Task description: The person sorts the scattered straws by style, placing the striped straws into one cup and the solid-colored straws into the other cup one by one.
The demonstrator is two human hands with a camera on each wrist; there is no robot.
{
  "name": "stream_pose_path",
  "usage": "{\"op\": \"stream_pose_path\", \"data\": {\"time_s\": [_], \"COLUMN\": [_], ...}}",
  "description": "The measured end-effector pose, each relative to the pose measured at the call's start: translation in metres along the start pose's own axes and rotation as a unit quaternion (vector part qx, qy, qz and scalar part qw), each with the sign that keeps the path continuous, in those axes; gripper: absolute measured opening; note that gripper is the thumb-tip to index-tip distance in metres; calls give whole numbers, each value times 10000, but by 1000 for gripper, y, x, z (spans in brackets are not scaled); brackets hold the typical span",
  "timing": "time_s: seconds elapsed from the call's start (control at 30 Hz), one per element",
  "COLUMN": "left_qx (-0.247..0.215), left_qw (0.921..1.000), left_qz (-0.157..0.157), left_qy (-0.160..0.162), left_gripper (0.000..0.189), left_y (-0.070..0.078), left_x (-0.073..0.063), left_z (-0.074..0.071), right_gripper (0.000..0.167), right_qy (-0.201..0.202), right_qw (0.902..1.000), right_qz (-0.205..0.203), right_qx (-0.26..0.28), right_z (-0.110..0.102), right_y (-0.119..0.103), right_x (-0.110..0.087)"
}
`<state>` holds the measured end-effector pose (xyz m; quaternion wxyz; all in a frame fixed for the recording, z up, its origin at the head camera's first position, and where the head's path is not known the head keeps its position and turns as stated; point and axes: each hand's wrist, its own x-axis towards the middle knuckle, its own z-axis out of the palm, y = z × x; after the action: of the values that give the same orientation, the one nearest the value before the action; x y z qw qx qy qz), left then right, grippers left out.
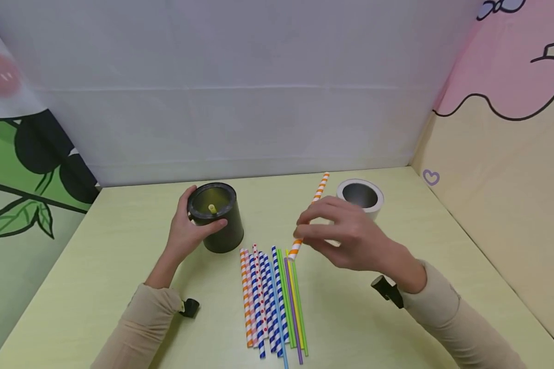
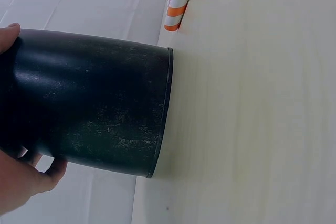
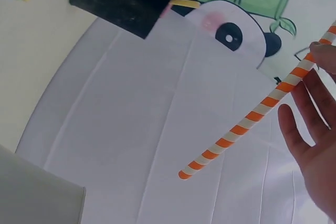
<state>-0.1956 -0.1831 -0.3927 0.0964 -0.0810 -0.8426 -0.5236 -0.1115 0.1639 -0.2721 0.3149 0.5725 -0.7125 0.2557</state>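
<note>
On the left of the head view, my left hand [image 1: 184,233] grips a black cup [image 1: 227,231] by its upper part. A yellow straw [image 1: 212,209] sticks up inside this cup, and its end shows past the rim in the right wrist view. Over the table to the right, my right hand [image 1: 351,237] pinches an orange-and-white striped straw [image 1: 320,188] between thumb and fingers. That straw is tilted, its lower end just above the row of straws. Behind the right hand stands a white cup [image 1: 377,202], partly hidden by the hand.
Several loose straws [image 1: 248,307], striped, dotted and plain, lie side by side at the middle front of the table [image 1: 360,328]. A pale cloth wall [image 1: 258,128] closes off the back, with printed panels left and right. Each wrist carries a small black camera mount [image 1: 190,308].
</note>
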Motion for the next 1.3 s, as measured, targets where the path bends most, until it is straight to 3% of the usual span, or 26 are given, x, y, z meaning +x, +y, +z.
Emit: {"op": "stream_pose_path", "data": {"time_s": [0.1,0.2,0.3,0.43,0.53,0.63,0.93,1.1,1.3], "left_qx": [-23,-35,-39,-45,-53,-65,-116,-112,-70], "left_qw": [10000,10000,10000,10000,10000,10000,9999,9999,10000], "left_qz": [2,4,-15,2,19,11,-14,-37,-41], "left_qy": [1,-12,-26,-15,-9,-12,-37,-14,16], "left_gripper": [107,107,107,107,107,107,105,105,106], "left_y": [0,2,3,2,2,2,4,3,3], "left_x": [0,0,-1,-1,0,0,-1,-1,0], "left_z": [0,0,-1,-1,-1,-1,1,2,1], "right_gripper": [13,16,20,18,18,24,22,23,23], "right_qy": [883,1768,2545,3360,3789,4102,4679,4745,4678], "right_qw": [9952,9789,9502,9021,8738,8522,7782,7595,7664], "right_qz": [171,423,720,1095,1423,1653,1565,1518,1573], "right_qx": [387,933,1650,2475,2696,2795,3884,4182,4112], "right_z": [-8,-14,-18,-20,-21,-20,-16,-14,-9], "right_y": [2,3,5,6,7,9,17,21,25], "right_x": [5,10,13,16,19,23,37,43,47]}}
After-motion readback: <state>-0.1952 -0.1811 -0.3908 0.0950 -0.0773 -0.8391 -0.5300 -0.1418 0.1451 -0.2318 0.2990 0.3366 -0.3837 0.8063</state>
